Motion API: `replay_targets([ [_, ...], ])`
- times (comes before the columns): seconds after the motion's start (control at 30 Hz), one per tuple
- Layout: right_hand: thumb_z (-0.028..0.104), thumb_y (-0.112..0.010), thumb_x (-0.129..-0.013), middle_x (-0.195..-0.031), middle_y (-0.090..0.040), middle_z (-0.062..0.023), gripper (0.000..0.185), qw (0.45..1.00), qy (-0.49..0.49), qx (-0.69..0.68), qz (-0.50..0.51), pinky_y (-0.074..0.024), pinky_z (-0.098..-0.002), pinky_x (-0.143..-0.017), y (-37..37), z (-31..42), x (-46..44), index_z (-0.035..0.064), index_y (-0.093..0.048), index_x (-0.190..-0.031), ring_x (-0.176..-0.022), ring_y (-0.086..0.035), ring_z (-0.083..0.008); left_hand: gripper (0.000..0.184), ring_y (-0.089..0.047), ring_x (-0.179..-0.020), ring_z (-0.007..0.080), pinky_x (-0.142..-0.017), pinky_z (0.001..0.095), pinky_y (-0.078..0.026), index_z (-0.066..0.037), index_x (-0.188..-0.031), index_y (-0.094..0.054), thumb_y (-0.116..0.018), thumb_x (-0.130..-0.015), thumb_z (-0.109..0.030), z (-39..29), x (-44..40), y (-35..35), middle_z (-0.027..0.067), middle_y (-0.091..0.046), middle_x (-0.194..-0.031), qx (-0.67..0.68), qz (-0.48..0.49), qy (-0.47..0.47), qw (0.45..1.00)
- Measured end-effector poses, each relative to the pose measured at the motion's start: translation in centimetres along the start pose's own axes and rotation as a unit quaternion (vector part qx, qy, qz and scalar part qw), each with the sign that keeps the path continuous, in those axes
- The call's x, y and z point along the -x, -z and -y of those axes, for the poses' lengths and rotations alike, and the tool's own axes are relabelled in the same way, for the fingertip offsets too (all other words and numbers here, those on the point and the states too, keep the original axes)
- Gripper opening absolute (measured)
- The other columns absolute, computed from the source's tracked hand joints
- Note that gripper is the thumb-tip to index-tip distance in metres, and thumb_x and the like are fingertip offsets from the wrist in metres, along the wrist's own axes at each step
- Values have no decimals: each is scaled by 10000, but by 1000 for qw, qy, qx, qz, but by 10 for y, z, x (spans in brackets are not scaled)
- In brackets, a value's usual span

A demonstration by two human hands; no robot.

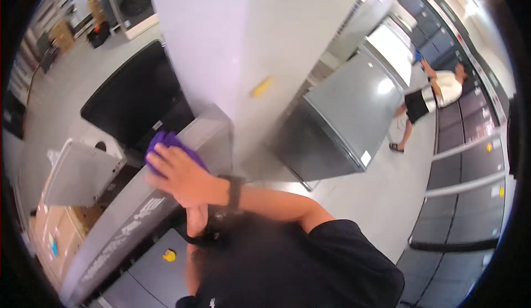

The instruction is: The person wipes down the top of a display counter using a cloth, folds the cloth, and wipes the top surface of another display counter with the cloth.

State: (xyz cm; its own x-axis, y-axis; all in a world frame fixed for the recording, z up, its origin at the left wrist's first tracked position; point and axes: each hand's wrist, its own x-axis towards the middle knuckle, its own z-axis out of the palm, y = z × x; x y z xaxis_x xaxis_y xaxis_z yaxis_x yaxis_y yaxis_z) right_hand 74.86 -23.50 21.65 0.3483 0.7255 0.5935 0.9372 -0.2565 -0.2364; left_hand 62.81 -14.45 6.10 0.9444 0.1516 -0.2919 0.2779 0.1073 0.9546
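Note:
My right hand [180, 176], with a dark watch on the wrist, lies over a folded purple cloth [163, 142]. It presses the cloth on the upper end of a long grey panel [133, 205] that carries pale lettering. My left hand [197, 219] is below the right wrist, close to the panel, with a black band on its own wrist. Its fingers are mostly hidden behind my right hand and forearm, so its grip does not show.
A pale pillar [221, 37] with a yellow mark stands just ahead. Beside the panel are a black screen [138, 97] and a white panel [83, 172]. A grey refrigerator [343, 114] stands right of the pillar. Another person [437, 92] is farther right, near dark appliances [475, 214].

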Motion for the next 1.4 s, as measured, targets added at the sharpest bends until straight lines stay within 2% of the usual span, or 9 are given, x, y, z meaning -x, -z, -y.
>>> replay_targets([
  [0.23,98,-634,-744,-1360,-535,-166,475,991,-21,-84,-100,-413,-489,-1057,23,-6,63,57,-587,-1214,-1320,-468,-386,309,-597,-1059,177,-937,341,-478,17,-1214,-604,-590,-956,-151,28,-6,-4,73,-647,-1158,-17,207,62,976],
  [0.33,65,-625,-734,-1347,-534,-206,499,965,-240,-93,-57,-416,-478,-1060,24,-7,150,19,-571,-1228,-1295,-470,-422,319,-603,-1060,186,-941,346,-480,13,-1214,-609,-598,-950,-165,0,-28,-50,76,-648,-1162,-88,403,19,911],
  [0.43,13,-570,-769,-1292,-573,-231,508,847,-514,-117,-72,-438,-456,-1041,15,-13,262,-3,-547,-1276,-1212,-540,-409,375,-648,-960,197,-878,365,-504,17,-1169,-627,-645,-917,-260,-36,-38,-128,99,-694,-1040,-309,524,14,794],
  [0.6,40,-549,-803,-1291,-588,-223,514,726,-655,-190,-84,-471,-423,-986,38,-21,371,20,-540,-1317,-1131,-598,-354,310,-653,-858,165,-783,364,-513,0,-1111,-641,-644,-903,-230,2,-29,-218,155,-696,-933,-434,519,-121,727],
  [0.8,245,-616,-920,-1206,-662,-164,433,548,-694,-353,-306,-501,-385,-920,28,-15,450,24,-595,-1291,-1062,-633,-293,364,-677,-897,353,-812,437,-516,6,-1093,-666,-583,-942,-314,9,-27,-286,202,-700,-999,-457,529,-23,715],
  [0.9,148,-526,-927,-1202,-665,-139,353,615,-676,-235,-331,-498,-374,-920,11,-11,486,15,-616,-1241,-1027,-632,-259,376,-674,-898,362,-804,443,-514,4,-1023,-690,-556,-952,-339,-14,-25,-330,203,-702,-925,-517,563,34,644],
  [1.0,155,-478,-937,-1259,-640,-146,336,547,-640,-404,-358,-488,-389,-950,18,-1,506,15,-631,-1201,-1113,-619,-259,423,-667,-884,371,-790,446,-512,10,-974,-690,-524,-957,-379,-20,-32,-353,214,-697,-897,-545,591,-5,595],
  [1.2,105,-511,-917,-1213,-639,-190,311,665,-684,-165,-251,-460,-423,-993,35,-6,506,32,-634,-1194,-1142,-597,-343,404,-612,-755,433,-698,457,-486,17,-853,-652,-562,-948,-365,-5,-64,-390,241,-658,-845,-467,729,-201,459],
  [1.4,83,-546,-876,-1210,-620,-231,302,572,-793,-29,-206,-454,-436,-995,94,-33,536,23,-636,-1158,-1164,-566,-373,357,-619,-870,457,-753,513,-497,-39,-1062,-643,-537,-947,-359,-42,-84,-446,247,-663,-950,-504,692,-293,427],
])
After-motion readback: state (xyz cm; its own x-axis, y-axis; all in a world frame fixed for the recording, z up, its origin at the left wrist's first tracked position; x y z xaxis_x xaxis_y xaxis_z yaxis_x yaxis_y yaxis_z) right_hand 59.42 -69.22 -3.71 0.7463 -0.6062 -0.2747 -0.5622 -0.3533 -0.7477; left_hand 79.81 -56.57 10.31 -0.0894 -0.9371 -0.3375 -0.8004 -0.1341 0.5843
